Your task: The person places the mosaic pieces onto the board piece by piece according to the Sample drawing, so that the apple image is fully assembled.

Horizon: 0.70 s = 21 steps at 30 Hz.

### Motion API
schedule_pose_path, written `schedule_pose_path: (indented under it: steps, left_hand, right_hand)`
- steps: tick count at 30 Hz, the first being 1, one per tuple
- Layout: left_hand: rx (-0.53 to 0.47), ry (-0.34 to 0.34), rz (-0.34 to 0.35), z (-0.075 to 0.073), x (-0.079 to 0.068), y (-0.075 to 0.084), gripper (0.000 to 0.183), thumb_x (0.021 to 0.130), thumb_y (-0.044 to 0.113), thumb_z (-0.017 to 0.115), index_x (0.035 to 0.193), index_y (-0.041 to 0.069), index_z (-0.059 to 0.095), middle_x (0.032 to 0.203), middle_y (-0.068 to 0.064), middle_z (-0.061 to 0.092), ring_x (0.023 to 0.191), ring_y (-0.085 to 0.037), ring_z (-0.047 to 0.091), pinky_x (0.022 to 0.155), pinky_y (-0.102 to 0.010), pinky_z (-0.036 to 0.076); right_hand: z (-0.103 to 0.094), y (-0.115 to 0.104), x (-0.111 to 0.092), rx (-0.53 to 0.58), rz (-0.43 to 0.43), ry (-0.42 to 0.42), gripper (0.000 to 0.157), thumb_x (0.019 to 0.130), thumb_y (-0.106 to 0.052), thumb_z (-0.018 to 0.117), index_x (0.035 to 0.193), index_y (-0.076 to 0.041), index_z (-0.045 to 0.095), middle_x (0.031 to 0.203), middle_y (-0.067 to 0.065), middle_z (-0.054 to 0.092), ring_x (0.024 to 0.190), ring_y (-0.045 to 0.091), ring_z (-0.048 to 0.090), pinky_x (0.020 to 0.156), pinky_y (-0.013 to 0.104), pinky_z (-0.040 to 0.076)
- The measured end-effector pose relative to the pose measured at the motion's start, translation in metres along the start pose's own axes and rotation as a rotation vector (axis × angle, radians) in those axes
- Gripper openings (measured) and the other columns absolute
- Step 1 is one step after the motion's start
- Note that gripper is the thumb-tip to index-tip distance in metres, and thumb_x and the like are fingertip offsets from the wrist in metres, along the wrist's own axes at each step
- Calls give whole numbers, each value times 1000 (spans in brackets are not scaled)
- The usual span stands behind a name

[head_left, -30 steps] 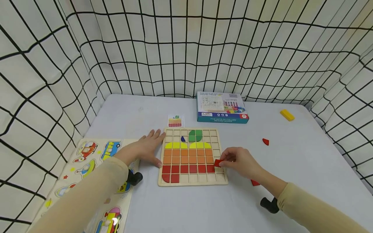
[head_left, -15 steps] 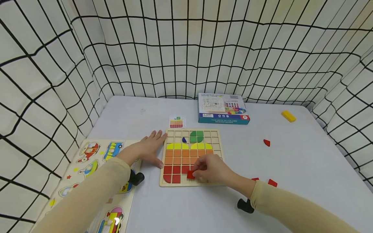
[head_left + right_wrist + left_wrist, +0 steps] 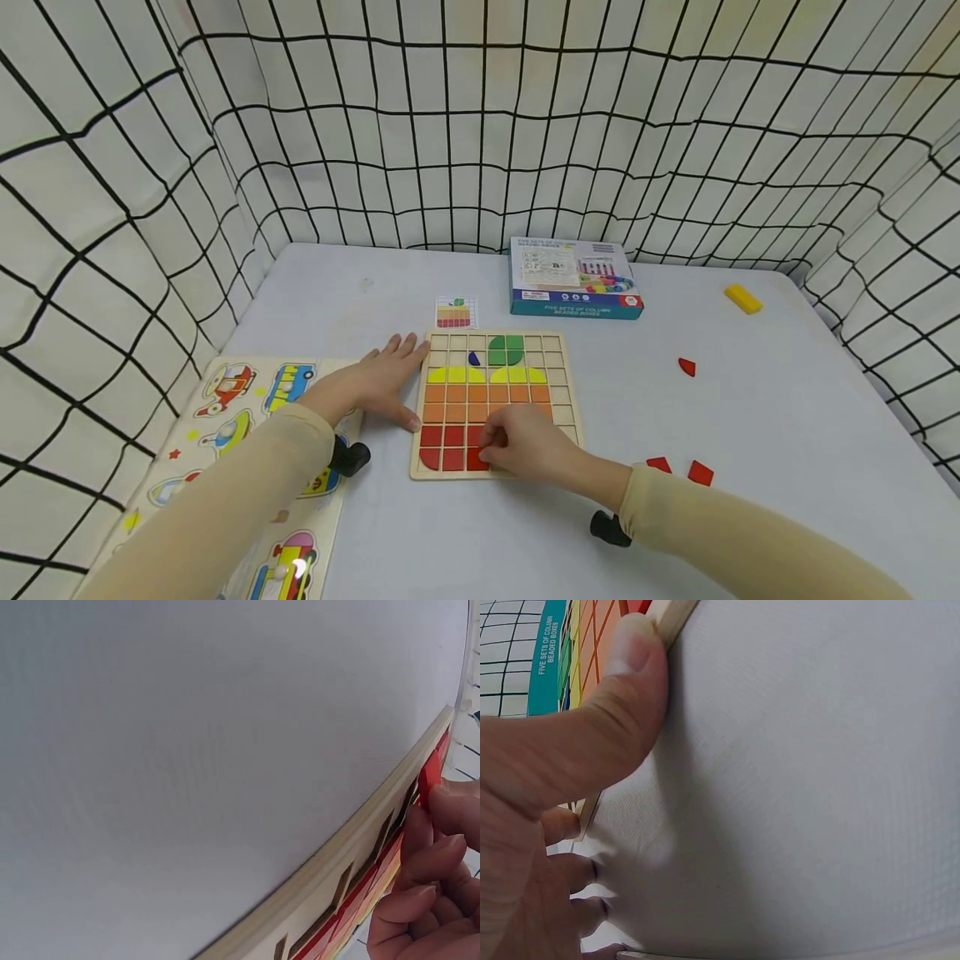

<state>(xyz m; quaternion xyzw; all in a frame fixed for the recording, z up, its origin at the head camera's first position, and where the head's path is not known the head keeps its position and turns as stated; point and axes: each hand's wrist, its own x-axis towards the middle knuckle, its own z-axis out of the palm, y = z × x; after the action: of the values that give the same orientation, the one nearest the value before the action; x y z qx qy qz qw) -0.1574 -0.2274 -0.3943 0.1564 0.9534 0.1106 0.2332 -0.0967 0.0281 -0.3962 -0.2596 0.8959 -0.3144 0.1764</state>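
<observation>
A wooden grid board [image 3: 557, 379] holds red, orange, yellow and green tiles plus a small blue piece. Against its left edge rest the thumb and fingertips of my left hand [image 3: 382, 383], fingers spread; the left wrist view shows the thumb [image 3: 634, 656] on the frame. My right hand [image 3: 528, 442] pinches a red square tile [image 3: 476, 460] between thumb and forefinger, at the third cell of the bottom row. In the right wrist view this tile [image 3: 429, 776] stands tilted over the board near its frame. The right hand covers several cells to its right.
Two red square tiles [image 3: 701, 473] and a curved red piece [image 3: 687, 367] lie right of the board. A yellow block [image 3: 743, 298] is farther back. Behind the board are a pattern card [image 3: 455, 313] and a box [image 3: 576, 279]. A picture puzzle board [image 3: 311, 517] lies left; black netting surrounds the table.
My right hand has carried the red square tile leftward from the board's right edge to the third cell of the bottom row. The left hand has stayed at the board's left edge.
</observation>
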Motion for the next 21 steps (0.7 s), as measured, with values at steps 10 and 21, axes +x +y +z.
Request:
schedule_pose_path:
  steps: [10, 21]
  left_hand:
    - [-5, -4, 0, -2, -1, 0, 126, 75, 50, 88, 164, 3, 11, 171, -25, 4, 157, -49, 0, 125, -68, 12]
    - [-9, -3, -9, -1, -2, -1, 127, 75, 51, 88, 164, 4, 11, 171, -24, 4, 158, -48, -1, 125, -67, 12]
  right_hand:
    - [4, 0, 2, -41, -41, 14, 9, 87, -7, 79, 80, -9, 75, 68, -5, 64, 63, 9, 52, 55, 18, 45]
    - [-5, 5, -3, -1, 27, 13, 7, 89, -12, 79, 86, -13, 73, 74, -7, 63, 69, 11, 54, 59, 19, 46]
